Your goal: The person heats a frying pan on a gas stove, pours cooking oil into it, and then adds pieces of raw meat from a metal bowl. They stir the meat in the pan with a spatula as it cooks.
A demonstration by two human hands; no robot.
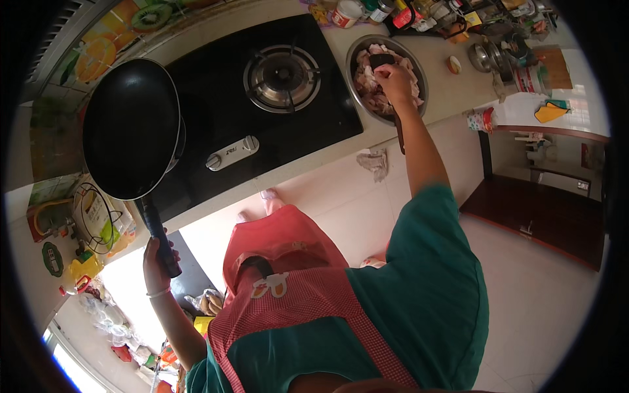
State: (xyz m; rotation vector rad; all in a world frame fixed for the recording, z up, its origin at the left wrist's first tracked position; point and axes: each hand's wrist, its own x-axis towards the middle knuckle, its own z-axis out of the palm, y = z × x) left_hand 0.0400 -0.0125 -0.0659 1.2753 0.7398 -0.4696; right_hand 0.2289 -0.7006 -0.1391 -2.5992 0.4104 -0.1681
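Note:
My left hand (159, 258) grips the dark handle of a black frying pan (132, 127). The pan is tilted over the left part of the gas stove, and its inside shows bare. My right hand (395, 82) is over a round metal bowl (352, 73) heaped with pieces of raw meat (366, 83). Its fingers are curled around the shaft of a spatula, close below the black blade (382, 60). The spatula's brown handle (400, 135) runs under my forearm and out past the bowl's near rim.
Between pan and bowl lies the black gas stove (216, 103) with an uncovered burner (282, 76) and two knobs. Jars (348, 14) and bottles crowd the back of the counter (442, 93). A small cup (453, 65) stands right of the bowl. A grey cloth (374, 164) hangs below the counter edge.

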